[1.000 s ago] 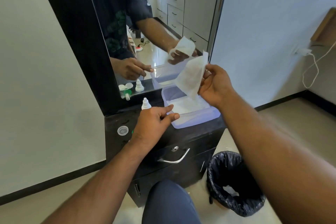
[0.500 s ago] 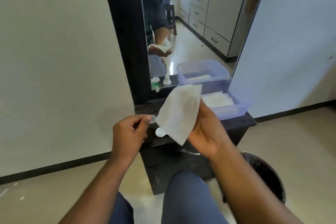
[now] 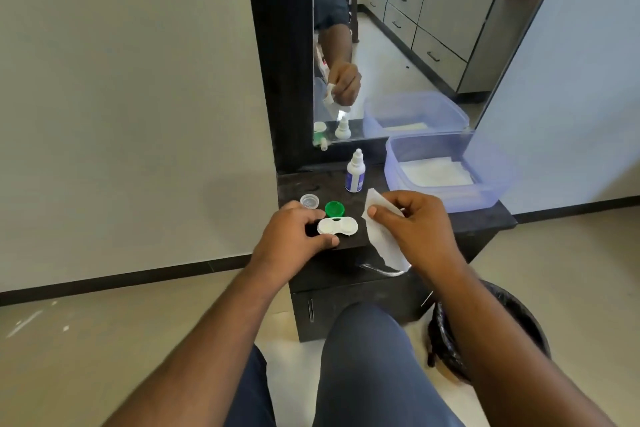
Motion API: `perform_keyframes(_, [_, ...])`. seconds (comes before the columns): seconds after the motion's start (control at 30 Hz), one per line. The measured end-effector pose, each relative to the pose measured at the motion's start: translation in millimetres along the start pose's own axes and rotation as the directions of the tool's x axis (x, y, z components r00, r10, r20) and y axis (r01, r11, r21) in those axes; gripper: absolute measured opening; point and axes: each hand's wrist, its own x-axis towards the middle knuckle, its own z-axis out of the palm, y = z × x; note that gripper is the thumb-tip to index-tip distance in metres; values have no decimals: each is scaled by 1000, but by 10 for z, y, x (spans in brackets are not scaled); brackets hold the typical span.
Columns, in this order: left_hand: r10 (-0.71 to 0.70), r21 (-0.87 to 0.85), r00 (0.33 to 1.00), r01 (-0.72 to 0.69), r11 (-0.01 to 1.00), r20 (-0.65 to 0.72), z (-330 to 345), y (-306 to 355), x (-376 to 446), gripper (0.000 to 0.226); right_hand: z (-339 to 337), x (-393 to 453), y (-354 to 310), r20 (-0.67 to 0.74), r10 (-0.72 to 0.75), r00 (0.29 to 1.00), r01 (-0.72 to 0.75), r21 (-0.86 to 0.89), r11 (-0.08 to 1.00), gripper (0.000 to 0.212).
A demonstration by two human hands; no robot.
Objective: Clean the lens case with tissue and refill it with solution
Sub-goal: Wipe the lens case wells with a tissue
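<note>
Here, left hand (image 3: 294, 239) pinning white lens case (image 3: 337, 226) flat on dark tabletop (image 3: 485, 218), grip closed around its left end. Right hand (image 3: 420, 225) pinching tissue (image 3: 381, 239) just right of case. Green cap (image 3: 334, 208), clear cap (image 3: 309, 200) behind case; solution bottle (image 3: 355, 175) upright farther back, beside plastic tub (image 3: 491, 184) of tissues.
</note>
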Motion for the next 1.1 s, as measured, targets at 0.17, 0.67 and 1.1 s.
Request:
perform_keyframes(0.17, [12,-62,994,-19,998,-111,37,2,-85,32,33,-7,61,51,19,998,-23,65,998,7])
perform_keyframes(0.67, [-301,-885,942,264,383,150,-46,117,-537,30,276,-234,44,173,195,965,-252,426,869,3])
perform_keyframes(1.1, [-183,-523,823,495,694,538,-435,159,-133,9,94,-63,-26,325,-138,936,104,118,987,9])
